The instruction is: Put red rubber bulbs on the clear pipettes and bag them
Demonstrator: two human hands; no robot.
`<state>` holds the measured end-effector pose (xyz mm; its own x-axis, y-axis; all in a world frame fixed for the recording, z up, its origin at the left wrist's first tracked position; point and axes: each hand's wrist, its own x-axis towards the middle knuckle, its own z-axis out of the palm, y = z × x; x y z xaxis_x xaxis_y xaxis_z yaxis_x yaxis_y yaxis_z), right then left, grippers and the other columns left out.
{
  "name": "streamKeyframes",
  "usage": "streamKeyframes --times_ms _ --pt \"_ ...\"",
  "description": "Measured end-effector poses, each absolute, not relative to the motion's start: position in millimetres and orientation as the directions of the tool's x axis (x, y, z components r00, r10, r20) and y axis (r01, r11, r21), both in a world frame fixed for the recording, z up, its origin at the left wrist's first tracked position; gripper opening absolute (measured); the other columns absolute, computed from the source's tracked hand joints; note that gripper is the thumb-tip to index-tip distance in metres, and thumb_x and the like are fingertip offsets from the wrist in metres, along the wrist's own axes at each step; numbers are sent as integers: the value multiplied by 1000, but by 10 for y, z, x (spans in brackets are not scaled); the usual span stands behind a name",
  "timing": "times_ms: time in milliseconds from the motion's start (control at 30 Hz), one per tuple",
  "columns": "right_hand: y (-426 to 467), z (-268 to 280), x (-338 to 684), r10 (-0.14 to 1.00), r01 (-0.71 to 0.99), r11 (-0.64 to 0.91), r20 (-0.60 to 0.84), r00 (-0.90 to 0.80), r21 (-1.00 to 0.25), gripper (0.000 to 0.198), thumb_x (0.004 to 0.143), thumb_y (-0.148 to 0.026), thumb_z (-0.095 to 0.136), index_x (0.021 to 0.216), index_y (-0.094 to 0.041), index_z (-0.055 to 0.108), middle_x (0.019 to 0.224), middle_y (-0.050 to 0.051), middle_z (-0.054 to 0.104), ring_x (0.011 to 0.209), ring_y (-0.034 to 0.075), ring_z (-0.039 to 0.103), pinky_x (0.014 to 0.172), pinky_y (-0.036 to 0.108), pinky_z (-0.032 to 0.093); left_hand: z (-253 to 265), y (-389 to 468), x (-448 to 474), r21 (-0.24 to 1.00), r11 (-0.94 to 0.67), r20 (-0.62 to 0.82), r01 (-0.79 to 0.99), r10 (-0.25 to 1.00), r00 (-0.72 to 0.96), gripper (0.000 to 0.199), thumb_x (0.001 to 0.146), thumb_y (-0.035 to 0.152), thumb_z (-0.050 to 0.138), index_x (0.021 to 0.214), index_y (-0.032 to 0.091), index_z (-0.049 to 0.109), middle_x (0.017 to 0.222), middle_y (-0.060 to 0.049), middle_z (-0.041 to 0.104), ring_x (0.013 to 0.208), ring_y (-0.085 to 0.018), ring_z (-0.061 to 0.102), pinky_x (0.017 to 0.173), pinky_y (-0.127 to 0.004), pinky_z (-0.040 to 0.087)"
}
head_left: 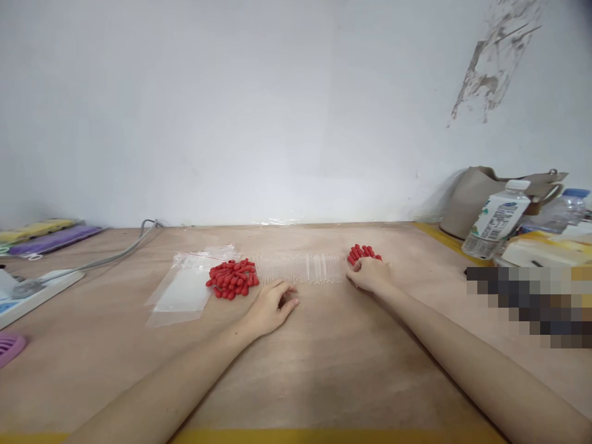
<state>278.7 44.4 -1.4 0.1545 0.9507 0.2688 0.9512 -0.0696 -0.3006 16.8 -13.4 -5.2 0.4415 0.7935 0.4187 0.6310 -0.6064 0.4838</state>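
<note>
A row of thin clear tubes (300, 269) lies side by side across the table, between two groups of red bulbs. My left hand (272, 306) rests just in front of the tubes' left end, its fingers loosely curved and the thumb apart, with nothing seen in it. Beside it to the left is the larger pile of red teardrop-shaped rubber bulbs (232, 279). At the row's right end, my right hand (370, 274) is closed, fingertips down, against the smaller group of red bulbs (363, 251). It partly covers that group, and what its fingers hold is hidden.
Clear plastic bags (182, 290) lie left of the larger pile. Farther left are a white power strip (55, 290) with a grey cable (120, 254), and purple and yellow packs (55, 239). A plastic bottle (497, 219) and a beige bag (472, 200) stand at the right.
</note>
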Motion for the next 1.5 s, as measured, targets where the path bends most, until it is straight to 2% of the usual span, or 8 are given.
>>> streamKeyframes --times_ms 300,467,533,667,833,1167,1400,1500 --pt "399 -73 2676 922 998 -25 385 47 -61 24 77 -26 43 75 -14 64 86 15 62 95 28 51 87 45 24 20 -129 148 359 -604 518 711 763 387 10 78 26 53 78 19 60 83 -4 55 82 -19 52 76 -32 42" --pt "278 -117 2603 847 1000 13 532 -8 -7 29 83 -24 35 78 -9 60 82 18 61 83 30 52 79 45 27 195 45 -153 250 -458 613 853 757 226 21 78 32 51 64 17 54 75 -4 53 80 -20 50 74 -33 41" --pt "227 -112 2566 813 998 63 582 -40 -20 32 86 -26 30 82 -9 58 82 18 60 81 29 52 77 44 28 300 128 -370 237 -418 573 877 789 221 25 78 37 51 61 17 53 72 -4 54 78 -20 51 73 -33 41" --pt "160 -78 2500 812 983 162 577 -86 -82 32 88 -26 26 86 -12 55 76 15 60 76 27 53 74 41 28 514 200 -793 212 -536 300 817 831 467 24 68 40 61 79 19 59 84 -3 57 79 -19 53 69 -29 42" --pt "143 -67 2480 817 972 194 571 -85 -133 28 88 -26 29 85 -12 54 75 14 60 75 26 54 74 39 27 620 183 -991 166 -465 174 869 882 438 25 66 39 61 82 21 61 85 -4 56 81 -21 54 69 -29 42" --pt "200 -136 2511 784 976 213 604 -143 -45 23 89 -26 32 88 -16 52 76 7 62 75 21 53 73 35 25 702 140 -983 246 -373 247 895 917 314 27 68 46 58 75 20 63 82 -4 62 76 -21 57 67 -29 42" --pt "215 -172 2523 761 964 257 629 -161 -64 20 88 -24 33 90 -17 52 76 6 62 76 21 54 74 35 25 647 115 -920 469 -345 180 813 939 294 27 67 42 57 79 19 62 74 -2 65 66 -18 60 58 -26 46" --pt "210 -170 2520 757 963 262 634 -161 -67 20 88 -25 34 89 -17 53 75 6 61 75 21 54 73 35 25 620 122 -894 457 -364 189 812 931 311 23 68 38 56 79 19 62 69 -1 65 64 -18 60 58 -26 46"
